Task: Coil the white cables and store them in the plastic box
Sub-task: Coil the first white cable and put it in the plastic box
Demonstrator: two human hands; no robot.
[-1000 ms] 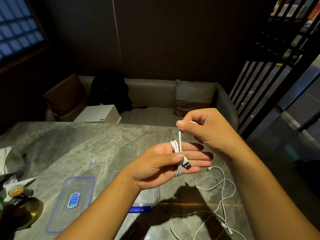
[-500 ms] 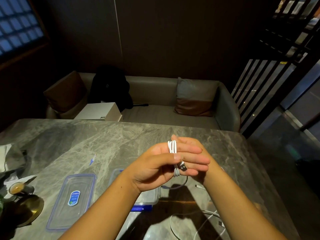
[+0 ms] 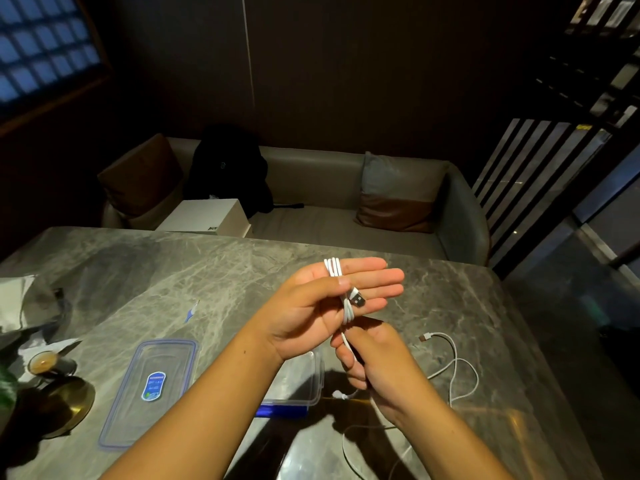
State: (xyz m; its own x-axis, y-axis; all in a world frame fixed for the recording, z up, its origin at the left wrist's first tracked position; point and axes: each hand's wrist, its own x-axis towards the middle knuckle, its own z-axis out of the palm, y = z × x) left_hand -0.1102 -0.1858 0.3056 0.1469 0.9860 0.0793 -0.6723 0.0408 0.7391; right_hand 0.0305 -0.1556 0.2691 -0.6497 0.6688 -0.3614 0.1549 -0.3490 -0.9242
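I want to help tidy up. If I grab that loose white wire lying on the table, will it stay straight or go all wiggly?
Probably wiggly. The loose white cable lies in soft curves on the table, so it likely flops and dangles. It looks thin, so probably light. The coiled cable wraps around the left hand, which suggests it bends easily.

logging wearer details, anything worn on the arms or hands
Nothing worn shows: the left hand and right hand are bare, with no gloves, rings, watch or bands visible. Both forearms are bare down to the frame edge, with no sleeve in view.
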